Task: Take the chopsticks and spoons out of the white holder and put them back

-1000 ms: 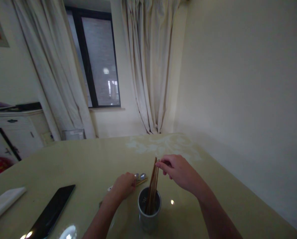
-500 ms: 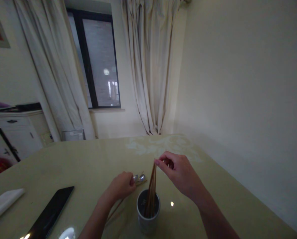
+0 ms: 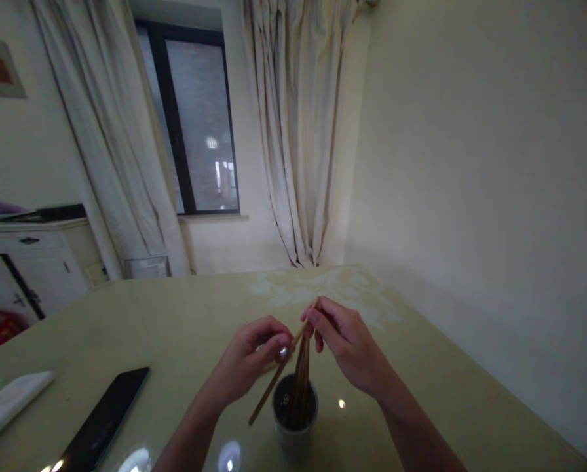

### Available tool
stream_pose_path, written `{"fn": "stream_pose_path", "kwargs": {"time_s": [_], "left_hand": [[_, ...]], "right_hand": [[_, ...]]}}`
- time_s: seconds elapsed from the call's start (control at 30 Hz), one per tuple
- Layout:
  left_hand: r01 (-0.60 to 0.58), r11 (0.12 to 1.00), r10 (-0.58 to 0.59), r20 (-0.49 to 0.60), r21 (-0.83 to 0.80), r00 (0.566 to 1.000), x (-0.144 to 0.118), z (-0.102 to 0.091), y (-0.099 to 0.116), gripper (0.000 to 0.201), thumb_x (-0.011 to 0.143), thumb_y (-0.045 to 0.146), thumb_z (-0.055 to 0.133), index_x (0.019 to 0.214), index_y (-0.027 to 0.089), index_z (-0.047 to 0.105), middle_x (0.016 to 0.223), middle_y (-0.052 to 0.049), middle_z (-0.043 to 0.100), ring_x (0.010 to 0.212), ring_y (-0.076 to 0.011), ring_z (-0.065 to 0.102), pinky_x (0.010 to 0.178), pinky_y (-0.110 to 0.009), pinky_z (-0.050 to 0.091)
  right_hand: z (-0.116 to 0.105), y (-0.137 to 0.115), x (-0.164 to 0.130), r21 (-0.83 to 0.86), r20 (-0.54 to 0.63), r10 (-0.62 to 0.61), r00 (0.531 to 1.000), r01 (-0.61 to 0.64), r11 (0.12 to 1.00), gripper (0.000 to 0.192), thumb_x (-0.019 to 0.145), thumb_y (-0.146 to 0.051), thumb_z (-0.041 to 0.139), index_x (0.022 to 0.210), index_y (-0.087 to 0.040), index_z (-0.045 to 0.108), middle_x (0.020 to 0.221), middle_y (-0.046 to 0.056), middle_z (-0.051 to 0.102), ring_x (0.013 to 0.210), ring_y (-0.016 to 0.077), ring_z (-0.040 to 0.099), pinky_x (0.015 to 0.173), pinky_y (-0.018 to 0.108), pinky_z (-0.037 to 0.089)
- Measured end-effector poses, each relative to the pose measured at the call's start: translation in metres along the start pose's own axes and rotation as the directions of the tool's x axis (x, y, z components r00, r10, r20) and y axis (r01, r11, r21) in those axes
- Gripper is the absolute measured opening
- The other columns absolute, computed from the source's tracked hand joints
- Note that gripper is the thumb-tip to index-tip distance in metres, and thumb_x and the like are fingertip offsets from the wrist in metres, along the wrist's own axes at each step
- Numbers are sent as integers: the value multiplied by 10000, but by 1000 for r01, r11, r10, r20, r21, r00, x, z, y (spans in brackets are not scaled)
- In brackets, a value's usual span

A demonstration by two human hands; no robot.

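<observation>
My left hand (image 3: 254, 357) is closed in a pinch around the middle of a wooden chopstick (image 3: 268, 393), which slants from lower left to upper right. The chopstick's upper end lies at the fingers of my right hand (image 3: 340, 337), also closed. Just under the right fingers, a bunch of chopsticks (image 3: 301, 377) leans together at the top and stands in a light-coloured cup (image 3: 295, 438) with a dark inside. Behind my left fingertips a bit of a shiny metal spoon (image 3: 284, 353) shows; the rest of it is hidden.
On the greenish tabletop (image 3: 185, 328) a long black object (image 3: 104, 419) and a white object (image 3: 13, 400) lie at left. A wall (image 3: 485, 196) runs along the right side. Curtains (image 3: 298, 131) and a white cabinet (image 3: 38, 262) stand beyond the table.
My left hand has lifted a chopstick from the table and brought it up and right to my right hand. The right fingers have shifted from the bunch's tips to the chopstick's upper end.
</observation>
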State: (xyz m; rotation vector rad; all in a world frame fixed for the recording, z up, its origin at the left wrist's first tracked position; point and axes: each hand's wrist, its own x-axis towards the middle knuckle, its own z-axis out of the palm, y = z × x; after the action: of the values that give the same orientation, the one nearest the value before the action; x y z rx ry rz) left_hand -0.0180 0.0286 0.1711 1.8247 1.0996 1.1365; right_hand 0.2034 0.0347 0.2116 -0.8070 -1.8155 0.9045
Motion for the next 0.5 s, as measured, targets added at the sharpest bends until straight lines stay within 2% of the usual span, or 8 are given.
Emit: {"fn": "stream_pose_path", "kwargs": {"time_s": [0.07, 0.13, 0.2, 0.23, 0.3, 0.37, 0.43, 0.5], "left_hand": [[34, 991, -31, -25, 129, 999, 5, -4, -17, 457, 1024, 535, 472, 861, 187, 719, 798, -44, 734, 702, -166, 631, 670, -267, 472], [106, 919, -97, -42, 381, 994, 8, -9, -41, 413, 1031, 455, 466, 840, 191, 721, 824, -60, 750, 786, -200, 669, 737, -290, 472], [190, 740, -260, 14, 645, 966, 9, -9, -68, 239, 954, 328, 583, 822, 195, 733, 887, -78, 777, 867, -238, 697, 766, -309, 452], [207, 656, -337, 36, 726, 941, 8, -7, -80, 152, 909, 274, 624, 848, 205, 745, 947, -80, 790, 921, -250, 706, 779, -310, 449], [222, 560, -424, 46, 798, 905, 6, 0, -99, 122, 848, 198, 646, 888, 218, 759, 1014, -81, 799, 972, -263, 716, 783, -311, 446], [226, 536, -443, 42, 813, 896, 3, 7, -110, 175, 817, 163, 644, 933, 218, 762, 1064, -89, 794, 1007, -272, 716, 785, -313, 448], [221, 534, -438, 43, 816, 898, 2, 10, -114, 191, 814, 159, 634, 951, 206, 758, 1081, -104, 786, 1018, -280, 713, 783, -320, 449], [211, 537, -433, 53, 817, 900, 2, 5, -111, 163, 831, 181, 622, 929, 199, 752, 1046, -105, 784, 987, -274, 714, 772, -321, 449]], "right_hand": [[-12, -1, -2, -17, -84, -20, 996, 19, 1000, 345, 1074, -484, 533, 906, -206, 650, 766, -5, 668, 620, 132, 601, 593, 244, 477], [-23, -1, -4, -76, -134, -27, 991, 17, 997, 334, 1076, -474, 530, 912, -209, 650, 772, -4, 667, 633, 137, 601, 601, 250, 474], [-29, 1, -5, -170, -104, -17, 994, -1, 985, 321, 1082, -437, 524, 889, -212, 648, 762, -6, 671, 651, 142, 609, 625, 257, 467], [-28, 2, -4, -217, -65, -4, 998, -10, 976, 317, 1083, -412, 523, 869, -212, 644, 752, -8, 673, 659, 144, 613, 636, 259, 460], [-24, 6, -3, -295, 27, 30, 999, -21, 955, 311, 1076, -359, 534, 825, -210, 640, 728, -13, 675, 662, 145, 618, 641, 260, 439], [-17, 9, 0, -362, 81, 58, 995, -24, 932, 282, 1055, -322, 567, 814, -206, 660, 707, -16, 673, 649, 145, 610, 626, 261, 412], [-14, 11, 2, -420, 74, 75, 994, -37, 907, 227, 1026, -315, 614, 848, -204, 702, 701, -14, 680, 640, 150, 604, 613, 264, 391], [-14, 10, 3, -445, 16, 71, 997, -57, 894, 190, 1008, -332, 646, 896, -204, 731, 713, -7, 693, 648, 158, 608, 615, 269, 390]]}}
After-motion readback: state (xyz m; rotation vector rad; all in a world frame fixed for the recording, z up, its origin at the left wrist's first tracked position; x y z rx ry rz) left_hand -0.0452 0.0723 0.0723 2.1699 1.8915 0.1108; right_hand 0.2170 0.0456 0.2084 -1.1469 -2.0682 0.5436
